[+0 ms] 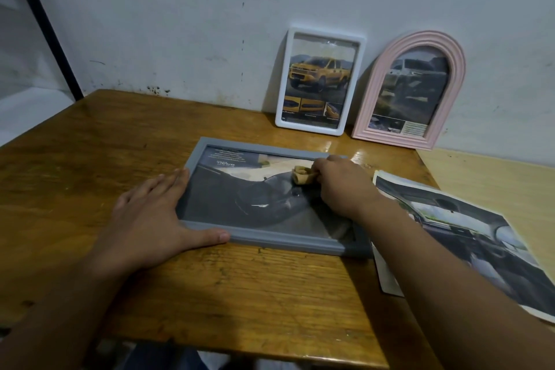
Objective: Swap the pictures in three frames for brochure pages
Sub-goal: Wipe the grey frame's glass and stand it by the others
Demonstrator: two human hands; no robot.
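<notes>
1. A pale, scuffed wall [180, 24] is standing behind everything, showing dark specks and stains near its base.
2. A brown wooden table [90, 144] is butting against that wall, its varnish catching dim light.
3. A lighter wooden surface [495, 183] is adjoining it on the right.
4. A black bar [45, 30] is slanting down at the left.

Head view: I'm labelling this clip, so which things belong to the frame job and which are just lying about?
In the job:
grey frame, flat, steadied by the left hand
wad of cloth, pinched by the right hand on the glass
white frame and pink arched frame, leaning on the wall
loose brochure pages

Lying about:
wooden table
black post
</notes>
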